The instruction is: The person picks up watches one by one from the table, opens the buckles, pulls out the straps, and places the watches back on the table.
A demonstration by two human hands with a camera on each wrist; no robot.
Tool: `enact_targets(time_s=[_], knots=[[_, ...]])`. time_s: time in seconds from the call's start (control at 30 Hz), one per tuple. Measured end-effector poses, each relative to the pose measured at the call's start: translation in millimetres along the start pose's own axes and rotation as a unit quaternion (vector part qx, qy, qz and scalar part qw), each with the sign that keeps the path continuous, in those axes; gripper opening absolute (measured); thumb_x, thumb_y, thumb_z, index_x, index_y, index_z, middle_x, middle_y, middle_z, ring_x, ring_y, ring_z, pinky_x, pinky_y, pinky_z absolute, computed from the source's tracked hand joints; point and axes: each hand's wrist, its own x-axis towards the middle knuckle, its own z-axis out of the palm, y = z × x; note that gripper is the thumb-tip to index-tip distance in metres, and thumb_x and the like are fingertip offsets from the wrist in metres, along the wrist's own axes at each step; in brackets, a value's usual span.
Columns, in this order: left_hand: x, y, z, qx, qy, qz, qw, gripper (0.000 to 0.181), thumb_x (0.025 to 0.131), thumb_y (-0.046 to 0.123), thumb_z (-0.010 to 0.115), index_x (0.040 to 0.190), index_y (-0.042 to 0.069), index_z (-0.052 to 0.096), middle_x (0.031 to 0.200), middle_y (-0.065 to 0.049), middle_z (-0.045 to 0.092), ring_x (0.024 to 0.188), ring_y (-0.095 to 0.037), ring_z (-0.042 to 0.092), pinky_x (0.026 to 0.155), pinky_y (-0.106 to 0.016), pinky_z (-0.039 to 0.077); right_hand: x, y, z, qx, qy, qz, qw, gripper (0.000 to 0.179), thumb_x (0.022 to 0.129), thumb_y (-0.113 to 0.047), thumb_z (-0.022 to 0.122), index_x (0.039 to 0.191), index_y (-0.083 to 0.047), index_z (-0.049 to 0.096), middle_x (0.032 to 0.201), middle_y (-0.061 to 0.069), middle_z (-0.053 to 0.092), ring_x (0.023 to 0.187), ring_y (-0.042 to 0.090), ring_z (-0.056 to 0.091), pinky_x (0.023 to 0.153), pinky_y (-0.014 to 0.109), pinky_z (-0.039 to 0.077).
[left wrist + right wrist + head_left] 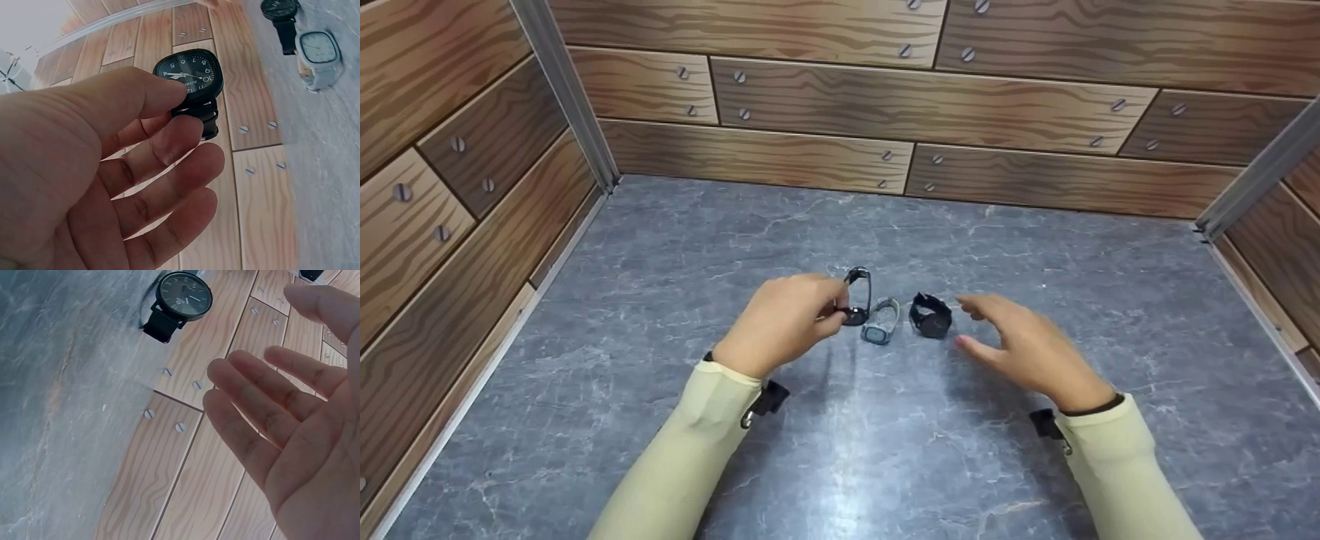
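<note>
My left hand (791, 319) pinches a black wristwatch (194, 73) between thumb and fingers; its squarish dark dial shows in the left wrist view. In the head view this watch (855, 316) is at the left of a row of three. Just right of it, a pale blue-grey watch (877, 333) with a light dial lies on the table. Further right sits a black round-faced watch (934, 322), dial tilted up. Beside that one my right hand (1024, 341) hovers with relaxed, spread fingers, holding nothing; in the right wrist view the round watch (184, 295) is apart from the fingers.
The grey marble-patterned tabletop (840, 435) extends around the watches. Wood-patterned panels (810, 94) stand behind it and along both sides, with metal corner posts (574, 97) between them. Dark camera mounts (769, 399) are strapped to the wrists.
</note>
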Motion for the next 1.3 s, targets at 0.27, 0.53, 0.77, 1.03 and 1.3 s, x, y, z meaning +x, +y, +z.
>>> enact_targets(time_s=[0.27, 0.53, 0.77, 1.03, 1.3], knots=[[-2.5, 13.3, -6.2, 0.001, 0.012, 0.024, 0.9996, 0.005, 0.096, 0.013, 0.068, 0.095, 0.015, 0.072, 0.088, 0.004, 0.07, 0.076, -0.01, 0.063, 0.069, -0.031, 0.054, 3.3, -14, -4, -0.007, 0.036, -0.025, 0.999, 0.06, 0.098, -0.031, 0.073, 0.151, -0.013, 0.052, 0.123, 0.009, 0.07, 0.109, 0.028, 0.069, 0.088, 0.05, 0.058], [-9.0, 29.1, -12.4, -0.006, 0.051, 0.061, 0.9968, 0.006, 0.097, 0.016, 0.069, 0.099, 0.016, 0.074, 0.095, 0.005, 0.072, 0.085, -0.009, 0.069, 0.073, -0.028, 0.057, 9.4, -41, -12, 0.051, 0.093, -0.045, 0.9933, 0.038, 0.099, -0.022, 0.072, 0.134, -0.008, 0.066, 0.114, 0.005, 0.073, 0.102, 0.023, 0.069, 0.089, 0.046, 0.058], [-12.9, 41.4, -16.4, 0.003, 0.086, 0.102, 0.991, 0.004, 0.096, 0.015, 0.071, 0.099, 0.017, 0.073, 0.096, 0.006, 0.07, 0.08, -0.01, 0.066, 0.067, -0.027, 0.056, 13.3, -70, -19, 0.175, 0.133, -0.025, 0.9752, 0.014, 0.1, -0.015, 0.069, 0.11, -0.009, 0.078, 0.101, 0.0, 0.077, 0.085, 0.012, 0.072, 0.079, 0.031, 0.059], [-16.9, 52.6, -16.2, 0.001, 0.116, 0.132, 0.9845, 0.002, 0.097, 0.016, 0.071, 0.098, 0.015, 0.072, 0.09, 0.004, 0.065, 0.07, -0.009, 0.057, 0.06, -0.025, 0.05, 7.7, -82, -22, 0.284, 0.089, 0.03, 0.9541, 0.019, 0.102, -0.021, 0.067, 0.1, -0.006, 0.079, 0.085, 0.005, 0.076, 0.078, 0.016, 0.073, 0.071, 0.025, 0.058], [-16.6, 57.5, -15.1, 0.007, 0.119, 0.146, 0.9821, 0.001, 0.097, 0.015, 0.07, 0.097, 0.015, 0.07, 0.087, 0.004, 0.062, 0.068, -0.008, 0.054, 0.057, -0.023, 0.049, 7.2, -83, -22, 0.364, 0.041, 0.029, 0.9301, 0.028, 0.105, -0.022, 0.063, 0.086, -0.003, 0.073, 0.072, 0.004, 0.067, 0.064, 0.017, 0.061, 0.058, 0.026, 0.051]])
